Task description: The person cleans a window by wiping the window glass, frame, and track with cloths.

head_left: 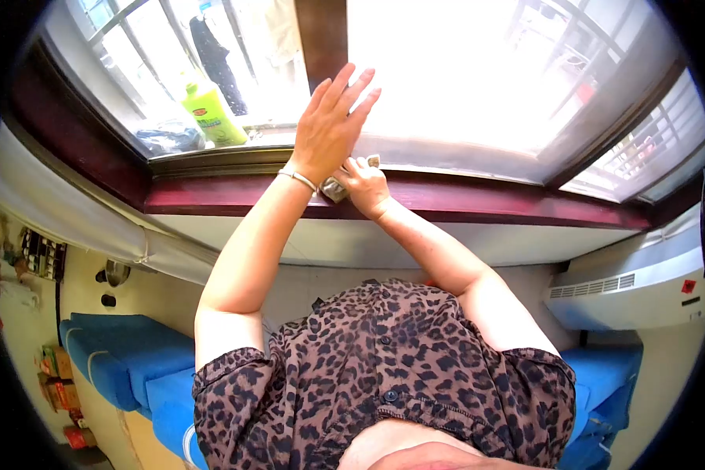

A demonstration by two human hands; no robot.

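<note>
While flat-palmed, hands (345,149) on cloth (338,186) (windowsill).

A green bottle (210,114) stands on the far window ledge at left, just beside a dark crumpled bag (167,139). A dark red wooden sill (478,205) runs across below the window frame. At right sits a white air conditioner (630,288) (vent slats facing the room). Blue cushions (121,364) lie lower left.
</note>
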